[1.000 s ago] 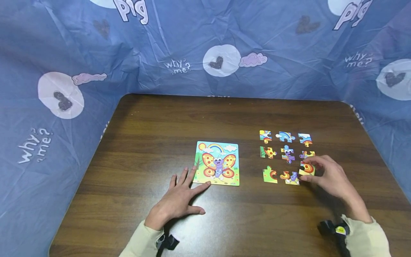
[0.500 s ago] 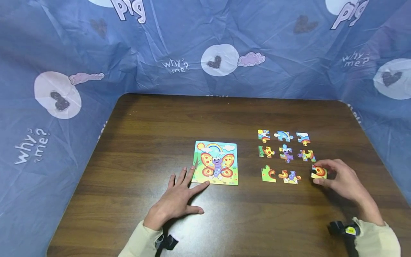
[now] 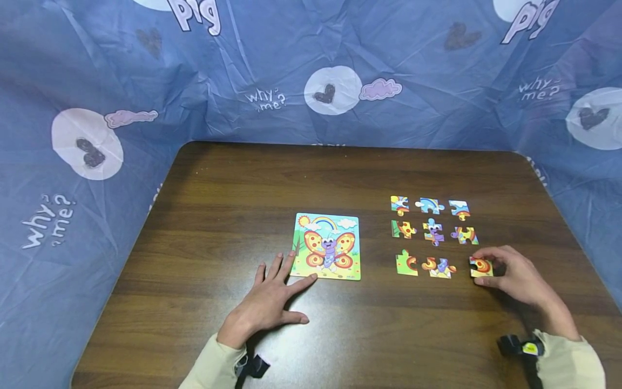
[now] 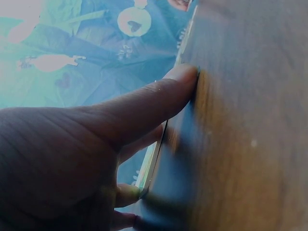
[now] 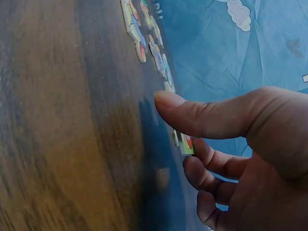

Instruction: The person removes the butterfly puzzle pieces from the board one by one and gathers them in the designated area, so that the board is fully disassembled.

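Note:
My right hand pinches a corner puzzle piece, green and yellow with red and orange swirls, between thumb and forefinger at the lower right of the other pieces. In the right wrist view the thumb hides most of that piece. To its left lie a bottom-middle piece and a green piece; directly above is a yellow and purple piece. My left hand lies spread on the table, fingertips at the lower left edge of a square butterfly picture board.
More pieces, such as the purple butterfly-face piece and the rainbow piece, lie apart in rows. The brown wooden table has rounded back corners. A blue printed cloth surrounds its back and sides.
The right hand has drawn the corner piece rightward, away from the bottom-middle piece, then slightly toward the front of the table. The left hand stays in place by the board.

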Motion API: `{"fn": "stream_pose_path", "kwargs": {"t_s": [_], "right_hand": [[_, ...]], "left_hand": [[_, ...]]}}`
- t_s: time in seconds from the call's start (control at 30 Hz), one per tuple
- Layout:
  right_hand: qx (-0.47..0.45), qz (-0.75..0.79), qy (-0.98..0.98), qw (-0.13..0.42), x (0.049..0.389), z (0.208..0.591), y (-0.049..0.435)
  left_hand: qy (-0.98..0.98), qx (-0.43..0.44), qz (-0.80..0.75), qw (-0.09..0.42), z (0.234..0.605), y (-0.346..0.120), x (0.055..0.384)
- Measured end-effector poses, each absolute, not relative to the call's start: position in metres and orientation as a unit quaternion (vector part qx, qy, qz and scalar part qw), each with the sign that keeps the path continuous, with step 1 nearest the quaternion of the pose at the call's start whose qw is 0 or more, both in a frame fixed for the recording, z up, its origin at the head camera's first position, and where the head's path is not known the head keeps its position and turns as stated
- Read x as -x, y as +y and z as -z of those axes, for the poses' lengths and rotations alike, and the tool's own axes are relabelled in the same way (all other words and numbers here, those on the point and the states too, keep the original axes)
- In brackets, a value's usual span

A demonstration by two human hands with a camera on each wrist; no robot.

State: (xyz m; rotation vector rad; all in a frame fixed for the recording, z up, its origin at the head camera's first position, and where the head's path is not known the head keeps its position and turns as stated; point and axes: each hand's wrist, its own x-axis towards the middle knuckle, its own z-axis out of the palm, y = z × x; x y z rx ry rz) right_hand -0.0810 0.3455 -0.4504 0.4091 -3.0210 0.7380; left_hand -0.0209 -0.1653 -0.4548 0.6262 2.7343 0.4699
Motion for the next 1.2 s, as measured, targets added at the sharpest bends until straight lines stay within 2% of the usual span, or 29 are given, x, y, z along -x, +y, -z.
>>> {"fn": "stream_pose_path", "kwargs": {"t_s": [0.27, 0.7, 1.0, 1.2], "right_hand": [[-0.136, -0.236, -0.961, -0.052, 0.083, 0.454, 0.345], [-0.151, -0.244, -0.955, -0.073, 0.087, 0.46, 0.347], [-0.183, -0.257, -0.948, -0.046, 0.087, 0.461, 0.349], [-0.165, -0.257, -0.95, -0.071, 0.087, 0.459, 0.35]], "left_hand": [[0.951, -0.219, -0.161, 0.148, 0.455, -0.166, 0.021], [0.951, -0.217, -0.162, 0.152, 0.454, -0.165, 0.021], [0.95, -0.217, -0.163, 0.151, 0.455, -0.166, 0.021], [0.95, -0.217, -0.165, 0.151, 0.455, -0.166, 0.021]]}}
